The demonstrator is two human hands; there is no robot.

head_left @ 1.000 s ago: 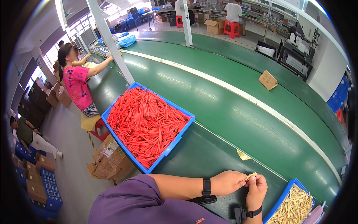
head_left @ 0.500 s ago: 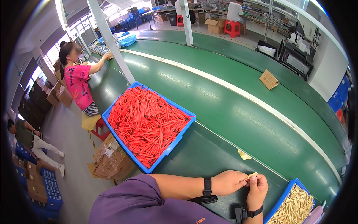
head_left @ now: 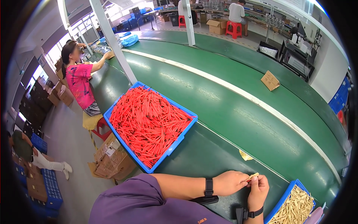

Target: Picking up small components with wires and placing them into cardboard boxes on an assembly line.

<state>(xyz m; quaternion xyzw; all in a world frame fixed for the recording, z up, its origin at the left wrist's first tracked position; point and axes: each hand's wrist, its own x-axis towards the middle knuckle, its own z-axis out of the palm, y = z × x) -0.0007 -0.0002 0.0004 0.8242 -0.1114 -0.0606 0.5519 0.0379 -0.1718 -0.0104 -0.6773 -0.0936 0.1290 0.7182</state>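
- Green conveyor belt (head_left: 231, 89): smooth, glossy, pale strip running along it. Anything dropped could skid on a surface this slick.
- Dark green worktop (head_left: 212, 156): flat, lightly shiny. Small parts slipping from the fingers could bounce off the near edge.
- Blue tray (head_left: 178, 143): rectangular, looks like moulded plastic. One side sits at or past the worktop edge, can't tell which; a knock from the left elbow could shift it.
- Red sticks (head_left: 149, 123): thin, straight, dark tips, heaped every which way in the tray. Heap is high, so a bump could spill some over the rim.
- Blue bin (head_left: 281, 199): plastic, smaller, just beside the right forearm; wrist could catch its rim.
- Cream pieces (head_left: 294, 205): matte, slender, loose pile in the bin. Tangling likely makes singles hard to pick.
- Left hand (head_left: 227, 183): thumb and fingers together, looks pinched on a red stick (head_left: 249, 180), mostly hidden.
- Right hand (head_left: 260, 188): thumb and forefinger closed on one cream piece (head_left: 254, 175), right at the left fingertips, above the worktop.
- Same spot: tiny parts, narrow pinch. Poor alignment or uneven pressure could make either part slip or bend. Fit between the two: can't tell.
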